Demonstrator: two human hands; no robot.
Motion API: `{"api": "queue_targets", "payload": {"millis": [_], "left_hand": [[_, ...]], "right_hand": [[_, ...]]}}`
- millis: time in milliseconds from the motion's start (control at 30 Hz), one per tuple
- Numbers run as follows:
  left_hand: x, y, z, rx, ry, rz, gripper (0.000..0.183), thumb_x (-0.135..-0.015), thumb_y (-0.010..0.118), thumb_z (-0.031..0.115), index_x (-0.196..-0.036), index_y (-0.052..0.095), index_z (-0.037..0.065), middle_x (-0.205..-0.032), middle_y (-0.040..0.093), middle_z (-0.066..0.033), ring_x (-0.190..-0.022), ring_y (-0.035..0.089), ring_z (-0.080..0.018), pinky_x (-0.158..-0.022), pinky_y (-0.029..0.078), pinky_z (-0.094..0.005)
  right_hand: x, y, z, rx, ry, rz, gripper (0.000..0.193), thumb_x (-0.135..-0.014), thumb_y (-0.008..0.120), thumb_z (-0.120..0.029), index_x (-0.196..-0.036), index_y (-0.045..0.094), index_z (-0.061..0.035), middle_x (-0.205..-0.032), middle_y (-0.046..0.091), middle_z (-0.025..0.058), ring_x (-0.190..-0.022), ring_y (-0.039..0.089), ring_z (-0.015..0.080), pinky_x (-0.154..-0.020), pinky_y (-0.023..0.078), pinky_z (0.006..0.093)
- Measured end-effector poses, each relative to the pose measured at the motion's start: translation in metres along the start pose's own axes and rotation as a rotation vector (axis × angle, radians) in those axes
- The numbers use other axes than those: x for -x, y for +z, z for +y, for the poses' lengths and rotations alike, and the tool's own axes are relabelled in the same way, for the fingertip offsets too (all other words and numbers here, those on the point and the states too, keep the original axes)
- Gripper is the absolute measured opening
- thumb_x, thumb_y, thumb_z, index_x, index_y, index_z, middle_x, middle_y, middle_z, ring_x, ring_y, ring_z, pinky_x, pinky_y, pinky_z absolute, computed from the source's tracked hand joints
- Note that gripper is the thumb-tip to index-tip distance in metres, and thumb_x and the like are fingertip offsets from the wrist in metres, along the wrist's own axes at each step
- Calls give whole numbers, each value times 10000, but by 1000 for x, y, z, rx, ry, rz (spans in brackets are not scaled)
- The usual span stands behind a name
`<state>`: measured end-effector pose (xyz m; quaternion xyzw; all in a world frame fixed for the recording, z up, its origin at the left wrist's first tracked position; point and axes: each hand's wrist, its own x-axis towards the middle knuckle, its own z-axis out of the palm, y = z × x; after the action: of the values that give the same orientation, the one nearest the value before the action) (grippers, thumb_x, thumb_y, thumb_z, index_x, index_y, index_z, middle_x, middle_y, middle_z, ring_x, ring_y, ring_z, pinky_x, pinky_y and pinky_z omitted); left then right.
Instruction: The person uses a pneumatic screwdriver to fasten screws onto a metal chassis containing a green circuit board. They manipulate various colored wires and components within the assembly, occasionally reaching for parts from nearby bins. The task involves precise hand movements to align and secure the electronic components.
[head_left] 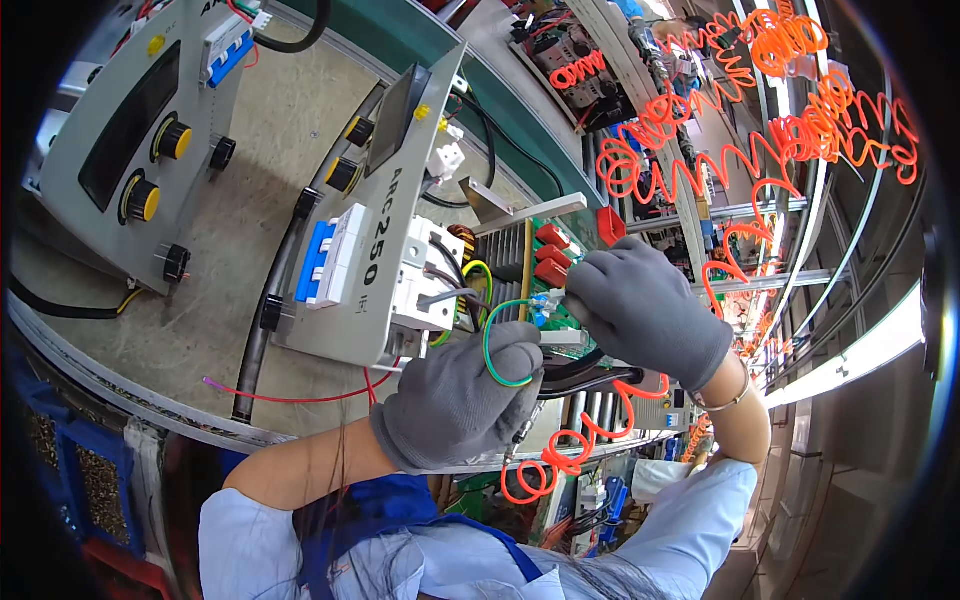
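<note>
My left hand (462,402), in a grey glove, is closed with its fingertips on a thin green wire (487,345). The wire curves over the fingers and runs up toward the circuit board. My right hand (645,312), gloved alike, is closed beside a small white and blue connector (546,304) at the board; whatever its fingers grip is hidden. Both hands work behind a grey front panel (395,215) that carries a blue and white breaker switch (332,256) and black-yellow knobs. Dark heatsink fins (503,255) and red components (552,268) sit close to my right hand.
A second grey panel (75,215) with knobs stands at the left on the workbench (265,150). A black cable (262,330) lies between the panels. Coiled orange air hoses (650,150) hang at the upper right, and one passes below my hands. Blue bins (95,470) stand lower left.
</note>
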<state>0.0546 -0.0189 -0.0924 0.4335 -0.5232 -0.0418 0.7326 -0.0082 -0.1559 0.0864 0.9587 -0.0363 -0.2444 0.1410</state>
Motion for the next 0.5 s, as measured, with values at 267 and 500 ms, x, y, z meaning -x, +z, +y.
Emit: {"api": "queue_targets", "payload": {"millis": [267,500], "left_hand": [[-2,2,1,7,5,17,246,-768,650,28,-990,548,57,-989,642,-142,-689,650,-289,-571,518,-362],[-1,0,3,-24,1,-23,233,-776,637,7,-989,548,36,-994,636,-151,-775,653,-288,-643,518,-358]], "right_hand": [[-8,-8,-9,67,76,-195,110,-750,614,-112,-802,524,-77,-690,548,88,-651,577,294,-670,432,405],[-9,-9,-10,113,44,-207,118,-686,631,-109,-762,545,-84,-688,571,80,-670,588,288,-666,439,391]]}}
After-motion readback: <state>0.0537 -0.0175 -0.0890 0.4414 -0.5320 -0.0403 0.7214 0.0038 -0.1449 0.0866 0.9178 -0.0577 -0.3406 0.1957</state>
